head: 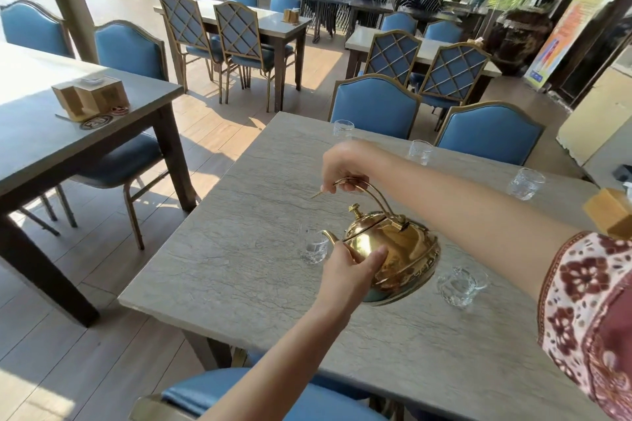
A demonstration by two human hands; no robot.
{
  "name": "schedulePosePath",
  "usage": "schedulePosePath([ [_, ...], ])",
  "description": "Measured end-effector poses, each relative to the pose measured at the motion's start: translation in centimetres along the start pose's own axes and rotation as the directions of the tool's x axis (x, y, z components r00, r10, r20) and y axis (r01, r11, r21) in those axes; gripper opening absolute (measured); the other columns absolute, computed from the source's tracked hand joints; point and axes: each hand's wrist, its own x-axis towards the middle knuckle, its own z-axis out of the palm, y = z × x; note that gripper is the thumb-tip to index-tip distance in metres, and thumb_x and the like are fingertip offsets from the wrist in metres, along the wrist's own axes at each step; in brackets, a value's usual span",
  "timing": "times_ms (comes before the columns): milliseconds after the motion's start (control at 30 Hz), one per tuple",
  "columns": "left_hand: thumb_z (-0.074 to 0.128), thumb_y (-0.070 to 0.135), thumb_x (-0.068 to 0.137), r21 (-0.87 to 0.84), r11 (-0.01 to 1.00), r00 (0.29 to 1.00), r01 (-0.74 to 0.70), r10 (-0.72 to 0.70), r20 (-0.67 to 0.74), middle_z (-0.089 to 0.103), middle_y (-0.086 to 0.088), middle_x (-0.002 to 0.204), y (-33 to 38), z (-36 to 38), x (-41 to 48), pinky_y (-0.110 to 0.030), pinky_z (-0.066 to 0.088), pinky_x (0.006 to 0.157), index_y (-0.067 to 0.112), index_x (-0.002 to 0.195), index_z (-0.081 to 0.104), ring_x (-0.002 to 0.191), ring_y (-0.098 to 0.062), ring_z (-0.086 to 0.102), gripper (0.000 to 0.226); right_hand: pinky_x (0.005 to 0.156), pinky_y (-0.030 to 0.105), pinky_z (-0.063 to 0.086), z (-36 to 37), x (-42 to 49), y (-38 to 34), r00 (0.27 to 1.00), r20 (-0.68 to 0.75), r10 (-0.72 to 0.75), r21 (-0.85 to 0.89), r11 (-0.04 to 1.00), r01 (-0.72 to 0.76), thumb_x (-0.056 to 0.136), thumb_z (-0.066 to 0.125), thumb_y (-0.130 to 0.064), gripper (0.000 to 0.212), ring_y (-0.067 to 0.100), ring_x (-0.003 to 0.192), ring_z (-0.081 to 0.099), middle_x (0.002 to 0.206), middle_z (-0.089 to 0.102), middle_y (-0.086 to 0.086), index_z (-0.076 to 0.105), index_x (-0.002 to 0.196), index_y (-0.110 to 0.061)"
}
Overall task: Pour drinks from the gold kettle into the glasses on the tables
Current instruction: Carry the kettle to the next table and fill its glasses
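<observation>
The gold kettle (400, 249) hangs tilted over the grey stone table (239, 263), its spout down at the rim of a small clear glass (313, 246). My right hand (345, 164) grips the kettle's arched handle from above. My left hand (352, 270) presses against the kettle's front side below the lid. A second glass (460, 285) stands just right of the kettle. Three more glasses (343, 128) (420, 151) (525, 183) stand along the table's far edge.
Blue padded chairs (374, 106) line the far side, and one chair back (239, 396) is right below me. A wooden holder (610, 212) sits at the right edge. Another table (41, 133) with a wooden napkin box (90, 96) stands to the left across an aisle.
</observation>
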Motion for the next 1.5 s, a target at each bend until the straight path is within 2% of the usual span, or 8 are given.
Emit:
schedulePosePath([
  [167, 0.079, 0.036, 0.075, 0.155, 0.987, 0.999, -0.033, 0.026, 0.048, 0.067, -0.014, 0.107, -1.3, 0.5, 0.8, -0.041, 0.057, 0.085, 0.011, 0.104, 0.056, 0.096, -0.027, 0.067, 0.045, 0.049, 0.028, 0.041, 1.5, 0.3, 4.5, 0.994, 0.093, 0.054, 0.368, 0.926, -0.085, 0.098, 0.048, -0.024, 0.023, 0.015, 0.053, 0.043, 0.068, 0.046, 0.007, 0.056, 0.093, -0.003],
  [367, 0.072, 0.069, 0.046, 0.366, 0.916, 0.985, -0.164, 0.134, 0.108, 0.061, -0.008, 0.124, 0.5, 3.0, 5.5, -0.046, 0.052, 0.098, 0.015, 0.13, 0.051, 0.118, -0.027, 0.059, 0.103, 0.049, 0.028, 0.045, -0.1, -0.5, 11.1, 0.996, 0.007, 0.085, 0.622, 0.78, -0.071, 0.098, 0.05, -0.023, 0.019, 0.015, 0.054, 0.047, 0.065, 0.047, 0.005, 0.055, 0.089, -0.007],
  [533, 0.082, 0.038, 0.07, 0.562, 0.776, 0.957, -0.288, 0.255, 0.139, 0.044, -0.016, 0.137, 3.2, 6.7, 10.0, -0.042, 0.034, 0.111, 0.002, 0.14, 0.039, 0.13, -0.03, 0.037, 0.09, 0.049, 0.029, 0.048, -0.6, -0.1, 16.6, 0.984, -0.128, 0.126, 0.796, 0.605, 0.026, 0.097, 0.051, -0.018, 0.015, 0.02, 0.053, 0.051, 0.064, 0.049, 0.009, 0.056, 0.093, -0.004],
  [667, 0.082, 0.034, 0.071, 0.633, 0.695, 0.939, -0.34, 0.292, 0.185, 0.04, -0.017, 0.137, 3.7, 10.7, 13.8, -0.04, 0.031, 0.113, 0.0, 0.14, 0.035, 0.131, -0.031, 0.035, 0.09, 0.052, 0.03, 0.048, 0.6, 1.7, 20.5, 0.953, -0.238, 0.189, 0.856, 0.504, 0.113, 0.096, 0.052, -0.01, 0.01, 0.023, 0.051, 0.053, 0.064, 0.052, 0.014, 0.053, 0.096, 0.0],
  [967, 0.083, 0.034, 0.073, 0.708, 0.622, 0.943, -0.334, 0.23, 0.242, 0.026, -0.024, 0.152, 2.3, 19.0, 19.0, -0.046, 0.017, 0.122, -0.008, 0.148, 0.017, 0.145, -0.037, 0.02, 0.108, 0.046, 0.028, 0.04, 5.0, 7.1, 27.5, 0.895, -0.316, 0.314, 0.936, 0.258, 0.24, 0.095, 0.048, -0.003, 0.025, 0.021, 0.046, 0.048, 0.059, 0.05, 0.013, 0.047, 0.071, -0.009],
  [1167, 0.086, 0.026, 0.067, 0.698, 0.615, 0.929, -0.367, 0.204, 0.308, 0.04, -0.016, 0.137, 1.5, 21.4, 22.0, -0.047, 0.029, 0.115, -0.002, 0.137, 0.034, 0.133, -0.033, 0.035, 0.091, 0.046, 0.029, 0.04, 6.6, 10.2, 30.6, 0.887, -0.259, 0.383, 0.965, 0.133, 0.224, 0.091, 0.046, -0.001, 0.011, 0.021, 0.047, 0.049, 0.06, 0.05, 0.012, 0.049, 0.082, -0.007],
  [1367, 0.087, 0.025, 0.067, 0.686, 0.605, 0.912, -0.405, 0.214, 0.351, 0.042, -0.011, 0.133, 1.2, 21.7, 23.5, -0.037, 0.034, 0.105, 0.002, 0.139, 0.033, 0.124, -0.027, 0.04, 0.093, 0.048, 0.03, 0.041, 6.8, 11.7, 31.3, 0.889, -0.231, 0.395, 0.973, 0.096, 0.211, 0.09, 0.045, -0.001, 0.01, 0.02, 0.049, 0.051, 0.063, 0.053, 0.012, 0.053, 0.089, -0.007],
  [1500, 0.085, 0.027, 0.07, 0.707, 0.58, 0.912, -0.404, 0.192, 0.364, 0.039, -0.011, 0.136, 1.1, 21.3, 23.6, -0.045, 0.036, 0.11, 0.003, 0.142, 0.029, 0.126, -0.027, 0.039, 0.094, 0.048, 0.03, 0.044, 6.5, 11.8, 30.9, 0.887, -0.214, 0.408, 0.977, 0.089, 0.195, 0.09, 0.046, -0.001, 0.009, 0.021, 0.05, 0.054, 0.065, 0.054, 0.012, 0.053, 0.087, -0.007],
])
